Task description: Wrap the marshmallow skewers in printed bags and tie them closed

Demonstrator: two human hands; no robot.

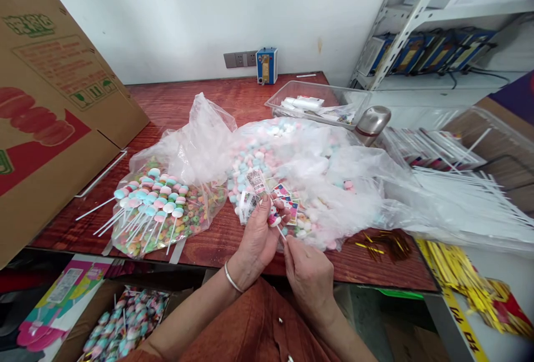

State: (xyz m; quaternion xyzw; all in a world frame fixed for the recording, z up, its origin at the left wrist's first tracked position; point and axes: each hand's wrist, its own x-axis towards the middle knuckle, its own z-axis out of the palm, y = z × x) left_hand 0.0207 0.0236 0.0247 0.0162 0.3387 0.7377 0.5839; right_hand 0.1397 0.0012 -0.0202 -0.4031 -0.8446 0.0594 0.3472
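Near the table's front edge, my left hand (261, 234) is closed around a small wrapped candy (273, 217) with a printed figure. A white stick (281, 232) comes out of its lower end, and my right hand (306, 264) pinches that stick. Just beyond my fingers lie several printed packets (287, 206) and a clear printed wrapper (256, 179). Behind them spreads a large plastic bag of pastel marshmallows (254, 153). To the left, marshmallow skewers (158, 195) on white sticks rest on a bag of ring-shaped cereal (200, 206).
A large cardboard box (62, 89) stands at the left. Behind the bags are a clear plastic tray (292, 87), a metal flask (372, 123) and a blue device (267, 65). White sticks (471, 201) and gold twist ties (463, 278) lie at the right. Below left, a box holds wrapped skewers (125, 317).
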